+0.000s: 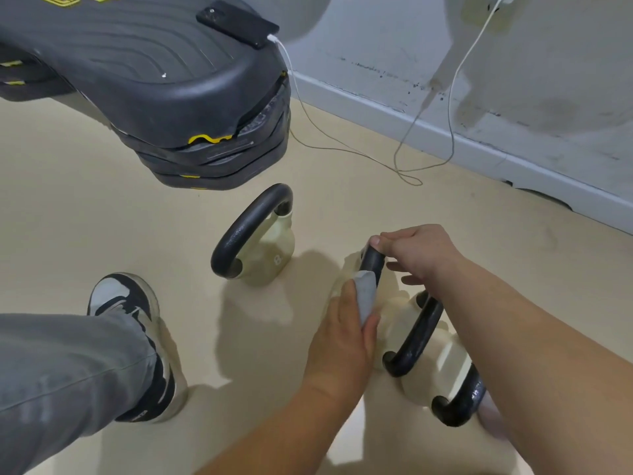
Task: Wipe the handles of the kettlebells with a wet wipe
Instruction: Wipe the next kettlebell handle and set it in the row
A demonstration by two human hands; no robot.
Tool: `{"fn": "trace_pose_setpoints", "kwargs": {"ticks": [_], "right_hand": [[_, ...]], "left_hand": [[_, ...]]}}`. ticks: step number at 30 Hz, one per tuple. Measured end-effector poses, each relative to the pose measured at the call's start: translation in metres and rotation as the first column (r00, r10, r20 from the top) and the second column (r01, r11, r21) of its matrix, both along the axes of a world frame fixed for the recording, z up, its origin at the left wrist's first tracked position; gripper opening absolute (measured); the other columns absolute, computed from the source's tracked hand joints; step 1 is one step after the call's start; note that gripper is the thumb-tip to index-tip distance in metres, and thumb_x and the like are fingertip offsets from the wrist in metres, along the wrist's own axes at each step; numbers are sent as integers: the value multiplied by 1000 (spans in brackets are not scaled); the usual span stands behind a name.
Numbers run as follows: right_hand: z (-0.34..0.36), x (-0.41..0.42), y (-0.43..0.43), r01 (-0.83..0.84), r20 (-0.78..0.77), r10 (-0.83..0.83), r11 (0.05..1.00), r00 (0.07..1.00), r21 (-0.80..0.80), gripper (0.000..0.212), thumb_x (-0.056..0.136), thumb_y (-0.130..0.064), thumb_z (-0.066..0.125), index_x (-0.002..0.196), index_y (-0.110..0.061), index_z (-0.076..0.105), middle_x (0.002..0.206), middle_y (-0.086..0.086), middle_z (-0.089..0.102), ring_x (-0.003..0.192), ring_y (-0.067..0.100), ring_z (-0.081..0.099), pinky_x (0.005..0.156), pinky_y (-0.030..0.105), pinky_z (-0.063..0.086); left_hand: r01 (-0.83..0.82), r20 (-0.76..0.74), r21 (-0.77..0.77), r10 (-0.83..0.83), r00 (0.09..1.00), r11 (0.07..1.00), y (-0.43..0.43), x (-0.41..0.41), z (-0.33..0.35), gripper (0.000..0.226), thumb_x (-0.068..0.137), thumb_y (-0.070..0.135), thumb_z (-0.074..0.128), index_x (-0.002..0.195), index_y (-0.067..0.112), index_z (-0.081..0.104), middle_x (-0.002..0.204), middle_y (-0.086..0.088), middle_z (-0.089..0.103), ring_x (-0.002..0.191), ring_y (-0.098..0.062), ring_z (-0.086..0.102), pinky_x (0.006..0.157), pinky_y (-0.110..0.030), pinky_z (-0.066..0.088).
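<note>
Several cream kettlebells with black handles stand on the beige floor. One (270, 252), marked 8, stands alone at centre. My right hand (419, 250) grips the top of the black handle (372, 264) of a second kettlebell, whose body is mostly hidden by my hands. My left hand (342, 334) holds a grey wet wipe (365, 293) pressed against that handle's left side. Two more kettlebell handles, one nearer my hands (416, 337) and one closest to me (460, 401), show under my right forearm.
A stack of black aerobic steps (154, 73) fills the top left, with a phone (236, 22) on it and a white charging cable (452, 108) trailing along the floor to the wall. My grey-trousered leg and sneaker (133, 337) are at lower left.
</note>
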State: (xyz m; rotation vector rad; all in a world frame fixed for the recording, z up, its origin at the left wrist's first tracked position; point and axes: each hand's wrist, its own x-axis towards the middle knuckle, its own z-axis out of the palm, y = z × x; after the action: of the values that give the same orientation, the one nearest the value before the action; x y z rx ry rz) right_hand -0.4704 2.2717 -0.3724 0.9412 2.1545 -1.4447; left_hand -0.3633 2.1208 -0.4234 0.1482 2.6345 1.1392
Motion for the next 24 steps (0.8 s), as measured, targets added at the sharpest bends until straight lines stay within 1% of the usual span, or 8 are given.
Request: {"fn": "trace_pose_setpoints", "kwargs": {"ticks": [3,5,8,10,14,19,22,24], "right_hand": [[0,0,-6,0,-14,0,1000,1000,9,32,86,-32,83,114,-18,78,109,5,76,107,31,72,89,43,57],[0,-1,-5,-7,-11,8,1000,1000,12,33,85,-33,83,115,-19,78,109,3,76,106,30,73,89,43,57],[-4,-1,-3,-17,-13,17,1000,1000,14,31,85,-37,83,112,-22,79,106,0,77,103,27,74,81,37,58],[-5,0,-4,-23,-23,23,1000,999,20,31,84,-38,83,110,-23,80,107,-2,77,101,26,74,74,34,56],[-5,0,-3,-34,-47,37,998,998,53,21,86,-36,82,100,-22,79,107,0,76,101,29,72,76,36,56],[-4,2,-10,-106,-70,112,991,991,84,32,96,-34,70,126,-27,72,131,1,69,119,23,65,102,43,53],[1,5,-12,-136,-53,141,987,989,86,32,98,-37,66,130,-31,71,132,-2,67,120,27,66,102,47,54],[4,7,-13,-126,-26,128,989,991,74,33,98,-41,66,130,-34,70,126,-3,66,116,33,67,96,51,57]], "left_hand": [[-6,22,-9,7,1000,1000,-1,-12,1,52,102,48,40,147,25,31,127,2,56,104,-23,60,84,-33,48],[-72,191,133,46,980,988,2,-34,8,39,101,53,43,126,25,47,105,4,63,92,-22,63,78,-35,50],[-201,602,373,-72,795,906,-3,-74,20,48,93,66,50,106,23,63,97,2,73,93,-19,70,84,-33,55],[-265,726,396,-123,677,879,-8,-82,24,52,88,72,54,106,25,68,100,-2,77,96,-20,73,89,-35,56],[-216,473,334,35,880,918,2,-53,14,38,96,58,53,106,22,60,93,3,69,83,-14,67,72,-29,53],[-51,56,66,47,997,997,-3,-3,5,42,102,43,47,140,30,35,115,20,46,96,-5,49,84,-22,40],[39,81,2,-39,996,999,-11,-9,9,42,100,45,47,136,28,34,108,15,52,89,-12,52,77,-28,40],[56,252,43,-65,965,998,-13,-33,12,41,96,50,51,126,22,44,105,3,64,90,-23,62,77,-36,49]]}}
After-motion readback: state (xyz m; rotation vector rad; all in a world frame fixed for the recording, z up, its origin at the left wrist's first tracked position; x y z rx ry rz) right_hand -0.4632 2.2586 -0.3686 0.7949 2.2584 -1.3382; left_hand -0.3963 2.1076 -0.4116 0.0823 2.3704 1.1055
